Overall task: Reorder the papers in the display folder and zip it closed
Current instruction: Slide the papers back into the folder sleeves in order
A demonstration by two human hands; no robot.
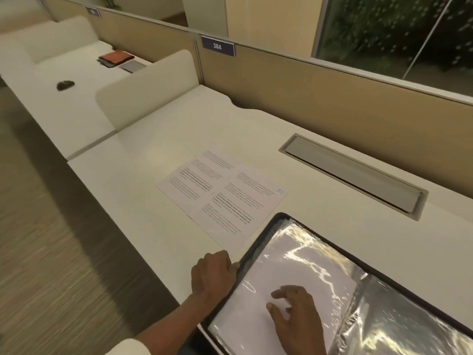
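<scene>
The display folder (258, 242) lies open at the lower right of the white desk, with a black zip edge and shiny clear sleeves. A blank white sheet (289, 267) shows inside the left sleeve. Two printed papers (222, 190) lie side by side on the desk just beyond the folder. My left hand (212, 272) grips the folder's left edge, fingers curled at the black rim. My right hand (294, 313) rests on the left sleeve with its fingers spread and fairly straight, pressing the plastic.
A grey cable hatch (355, 172) is set into the desk (158, 139) behind the papers. A tan partition (307, 93) with a "384" label stands at the back. A cream divider (146, 90) separates the neighbouring desk, which holds an orange case (116, 57) and a dark object (65, 85).
</scene>
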